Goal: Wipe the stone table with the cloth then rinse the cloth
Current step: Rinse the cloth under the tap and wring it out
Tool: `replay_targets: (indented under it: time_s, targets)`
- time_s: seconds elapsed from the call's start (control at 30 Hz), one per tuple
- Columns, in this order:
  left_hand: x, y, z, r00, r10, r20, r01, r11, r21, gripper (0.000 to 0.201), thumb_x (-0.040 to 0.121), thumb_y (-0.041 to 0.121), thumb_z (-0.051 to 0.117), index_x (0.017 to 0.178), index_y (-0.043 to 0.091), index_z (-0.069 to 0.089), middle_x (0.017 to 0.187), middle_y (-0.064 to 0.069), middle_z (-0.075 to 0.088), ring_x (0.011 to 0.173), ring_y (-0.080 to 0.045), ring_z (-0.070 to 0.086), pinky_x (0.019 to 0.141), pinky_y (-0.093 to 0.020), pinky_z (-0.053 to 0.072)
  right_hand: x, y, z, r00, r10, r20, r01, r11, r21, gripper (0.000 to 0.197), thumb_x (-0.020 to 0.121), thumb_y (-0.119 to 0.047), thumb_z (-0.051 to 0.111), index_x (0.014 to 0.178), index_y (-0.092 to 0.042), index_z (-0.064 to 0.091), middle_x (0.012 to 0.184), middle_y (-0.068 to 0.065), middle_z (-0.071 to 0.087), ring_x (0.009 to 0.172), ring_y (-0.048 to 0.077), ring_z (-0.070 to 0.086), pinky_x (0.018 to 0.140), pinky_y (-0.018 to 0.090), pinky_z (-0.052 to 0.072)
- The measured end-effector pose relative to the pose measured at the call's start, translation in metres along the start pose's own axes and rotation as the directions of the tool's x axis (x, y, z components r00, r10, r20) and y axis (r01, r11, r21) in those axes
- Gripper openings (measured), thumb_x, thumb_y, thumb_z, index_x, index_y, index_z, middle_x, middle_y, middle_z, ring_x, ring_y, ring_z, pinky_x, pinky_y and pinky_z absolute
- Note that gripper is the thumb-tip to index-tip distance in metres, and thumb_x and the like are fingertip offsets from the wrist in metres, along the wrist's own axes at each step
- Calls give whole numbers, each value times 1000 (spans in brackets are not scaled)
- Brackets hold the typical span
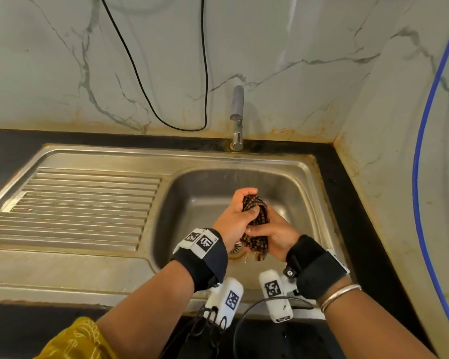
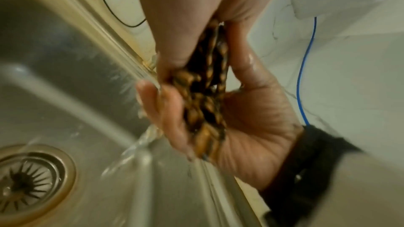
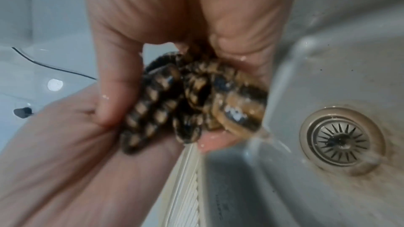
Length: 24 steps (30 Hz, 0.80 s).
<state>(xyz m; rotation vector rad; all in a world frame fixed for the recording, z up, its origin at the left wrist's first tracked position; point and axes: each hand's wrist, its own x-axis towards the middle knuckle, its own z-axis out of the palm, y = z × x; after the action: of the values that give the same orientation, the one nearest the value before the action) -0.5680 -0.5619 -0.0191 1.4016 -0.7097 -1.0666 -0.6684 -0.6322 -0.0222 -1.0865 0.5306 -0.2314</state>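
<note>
Brown-and-black checked cloth (image 1: 255, 221) is held bunched over the basin of the steel sink (image 1: 290, 174), above and just beside the drain (image 3: 342, 138), with a thin stream of water seen falling from the tap (image 1: 237, 117) toward it. The rinsing step appears to be in hand, and the wiping is judged already done. To do it well, the wad is best kept directly under the stream, kneaded and turned so fresh folds are exposed, then twisted between the two hands with the runoff kept inside the basin. The left hand (image 1: 235, 216) is closed round the upper part of the cloth, its thumb pressed across the front of the fabric and its fingers curled over the top. The right hand (image 1: 276, 235) is closed round the lower part, with the fabric lying across its palm and pinched by the curled fingers (image 2: 153, 103). A short tail of wet cloth is left hanging below both hands, and water is seen running off it into the basin.
</note>
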Motion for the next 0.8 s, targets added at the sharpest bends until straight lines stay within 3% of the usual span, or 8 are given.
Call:
replay_targets:
  time_s: [0.1, 0.17, 0.23, 0.3, 0.4, 0.5, 0.67, 0.8]
  targets:
    - [2, 4, -18, 994, -78, 76, 63, 982, 179, 41, 90, -3, 46, 110, 33, 44, 109, -10, 55, 99, -23, 55, 91, -44, 48, -3, -8, -4, 997, 45, 69, -33, 986, -162, 35, 77, 9, 65, 98, -18, 60, 81, 7, 68, 64, 16, 67, 46, 27, 52]
    - [2, 9, -31, 985, -125, 123, 83, 950, 301, 47, 86, -7, 47, 111, 32, 41, 104, -17, 56, 93, -28, 56, 86, -49, 49, -1, -15, -10, 997, 67, 45, -51, 956, -290, 22, 83, 4, 63, 94, -15, 59, 81, 5, 68, 70, 17, 66, 54, 27, 55]
    - [1, 12, -41, 974, -177, 143, 96, 889, 448, 50, 83, -7, 48, 114, 30, 36, 104, -23, 57, 86, -31, 57, 83, -53, 48, 5, -22, -20, 995, 56, -78, -89, 839, -537, 18, 85, -3, 64, 97, -12, 54, 86, 2, 62, 78, 16, 61, 66, 28, 53]
    - [-1, 10, -47, 964, -214, 156, 105, 850, 516, 51, 83, -8, 48, 117, 28, 34, 106, -19, 58, 89, -33, 60, 86, -51, 48, 9, -32, -25, 990, 2, -138, -101, 692, -715, 32, 81, -2, 68, 105, -12, 50, 88, 2, 57, 77, 13, 56, 66, 26, 49]
    - [-4, 4, -48, 965, -231, 123, 134, 840, 526, 51, 85, -8, 49, 122, 25, 37, 113, -13, 59, 92, -29, 64, 86, -46, 53, 11, -51, -20, 979, -139, -150, -31, 624, -781, 49, 69, 10, 71, 106, -15, 52, 93, -3, 56, 87, 19, 60, 76, 36, 55]
    - [-4, -2, -48, 980, -186, 63, 138, 878, 458, 46, 87, -8, 47, 126, 15, 40, 101, -6, 58, 75, -19, 59, 82, -40, 52, 14, -61, -12, 963, -229, -141, 21, 589, -808, 52, 63, 8, 75, 102, -19, 54, 94, -4, 59, 96, 23, 61, 83, 42, 54]
    - [-2, 0, -58, 988, -154, 25, 116, 833, 540, 43, 78, -8, 55, 112, 18, 46, 89, -3, 58, 84, -26, 62, 81, -44, 54, 17, -61, -7, 934, -313, -171, 39, 568, -822, 53, 67, -2, 76, 108, -27, 52, 106, 0, 64, 99, 18, 62, 88, 40, 54]
    - [4, -2, -59, 988, -154, 22, 109, 783, 612, 38, 74, -7, 58, 101, 18, 48, 90, -7, 59, 90, -29, 63, 81, -43, 55, 14, -72, 6, 926, -369, -81, 46, 323, -945, 56, 72, -6, 69, 119, -26, 47, 94, -1, 63, 82, 15, 62, 71, 28, 53]
